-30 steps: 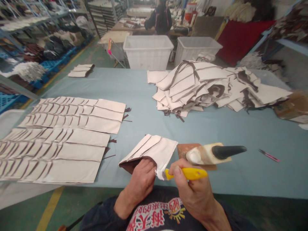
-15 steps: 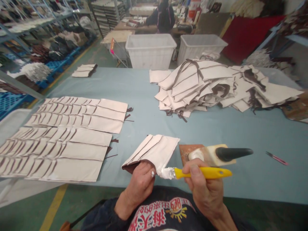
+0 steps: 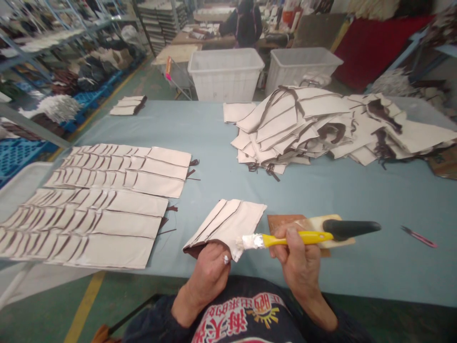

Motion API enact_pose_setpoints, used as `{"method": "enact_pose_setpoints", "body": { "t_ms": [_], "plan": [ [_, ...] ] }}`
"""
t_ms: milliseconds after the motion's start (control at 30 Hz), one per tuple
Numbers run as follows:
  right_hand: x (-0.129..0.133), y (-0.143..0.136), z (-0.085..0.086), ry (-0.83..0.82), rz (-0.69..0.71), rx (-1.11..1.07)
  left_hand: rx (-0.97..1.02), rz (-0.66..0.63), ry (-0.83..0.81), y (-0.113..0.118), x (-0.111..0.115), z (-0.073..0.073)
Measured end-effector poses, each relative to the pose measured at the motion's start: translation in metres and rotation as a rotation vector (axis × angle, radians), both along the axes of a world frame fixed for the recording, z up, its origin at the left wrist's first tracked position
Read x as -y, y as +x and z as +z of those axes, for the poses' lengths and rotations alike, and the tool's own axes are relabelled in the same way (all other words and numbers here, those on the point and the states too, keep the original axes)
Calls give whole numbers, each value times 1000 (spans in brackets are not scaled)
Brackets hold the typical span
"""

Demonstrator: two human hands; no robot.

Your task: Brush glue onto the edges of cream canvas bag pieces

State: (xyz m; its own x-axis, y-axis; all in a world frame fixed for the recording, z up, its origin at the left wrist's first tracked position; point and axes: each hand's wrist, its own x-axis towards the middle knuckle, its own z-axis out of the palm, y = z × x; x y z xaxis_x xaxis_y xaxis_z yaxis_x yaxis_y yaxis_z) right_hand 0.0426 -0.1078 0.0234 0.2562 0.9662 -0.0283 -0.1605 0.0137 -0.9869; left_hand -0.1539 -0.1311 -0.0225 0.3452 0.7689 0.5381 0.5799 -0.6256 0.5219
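My left hand point(image 3: 211, 269) grips the near edge of a cream fabric piece point(image 3: 235, 216) with dark brown seams and a brown underside, its edge folded over the fingers. White paste marks one of those fingers. In my right hand point(image 3: 299, 259) is a yellow-handled paintbrush point(image 3: 300, 237), its bristles coated white and lying against the piece's right side. Behind that hand rests a brown board point(image 3: 282, 221) bearing a pale block and a black-handled tool point(image 3: 352, 228). The hand partly hides the board.
Rows of overlapping cream pieces point(image 3: 132, 214) cover the table's left. A loose heap of such pieces point(image 3: 293, 126) lies at the back right. Pink-handled snips point(image 3: 419, 237) lie far right. White bins point(image 3: 225, 74) stand beyond the table, with a person point(image 3: 247, 26) behind them.
My right hand has raised the brush from the piece's near right corner, further up onto its surface. My left hand keeps its hold on the piece.
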Motion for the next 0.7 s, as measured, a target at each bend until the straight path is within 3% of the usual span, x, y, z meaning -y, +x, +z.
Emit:
{"method": "enact_pose_setpoints", "body": {
  "t_ms": [167,333,500,600,700],
  "plan": [
    [-3,-2,-4,-90,138,-28,-8,14,8,-1,2,-1],
    [-5,1,-13,-90,77,-38,0,24,-9,0,4,0],
    [-3,4,-18,-186,249,-54,-20,34,-30,-4,7,-4],
    [-7,9,-18,-239,249,-47,11,12,-148,-6,10,-9],
    [-14,12,-24,-287,178,-83,152,45,-433,-4,13,-21]
  ]
}}
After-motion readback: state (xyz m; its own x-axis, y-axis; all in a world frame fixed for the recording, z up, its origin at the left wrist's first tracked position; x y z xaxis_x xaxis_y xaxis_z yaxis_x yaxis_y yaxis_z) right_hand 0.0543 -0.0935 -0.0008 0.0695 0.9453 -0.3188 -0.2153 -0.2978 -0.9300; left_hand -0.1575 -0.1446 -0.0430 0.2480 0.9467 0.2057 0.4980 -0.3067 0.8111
